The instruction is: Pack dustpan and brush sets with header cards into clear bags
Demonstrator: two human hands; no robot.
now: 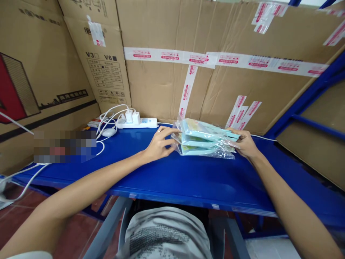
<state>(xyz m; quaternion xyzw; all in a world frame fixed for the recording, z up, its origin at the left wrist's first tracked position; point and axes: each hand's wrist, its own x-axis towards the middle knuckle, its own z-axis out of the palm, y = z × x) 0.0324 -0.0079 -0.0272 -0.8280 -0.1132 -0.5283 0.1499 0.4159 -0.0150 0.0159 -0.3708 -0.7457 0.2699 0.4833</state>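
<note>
A small stack of light-blue packets (203, 138) in clear plastic wrapping rests on, or just above, the blue tabletop (172, 176). The loose clear film sticks out around their edges. My left hand (161, 144) grips the stack at its left end, thumb and fingers closed on the wrapping. At the right end, my right hand (245, 143) holds the packets, with its fingers partly hidden behind them. What is printed on the packets cannot be read.
A white power strip (144, 123) with plugged-in chargers and tangled white cables (104, 124) lies at the back left. Cardboard sheets (161, 25) joined with printed tape stand behind the table. A blue metal frame (304, 97) rises on the right. The far-left area is pixelated.
</note>
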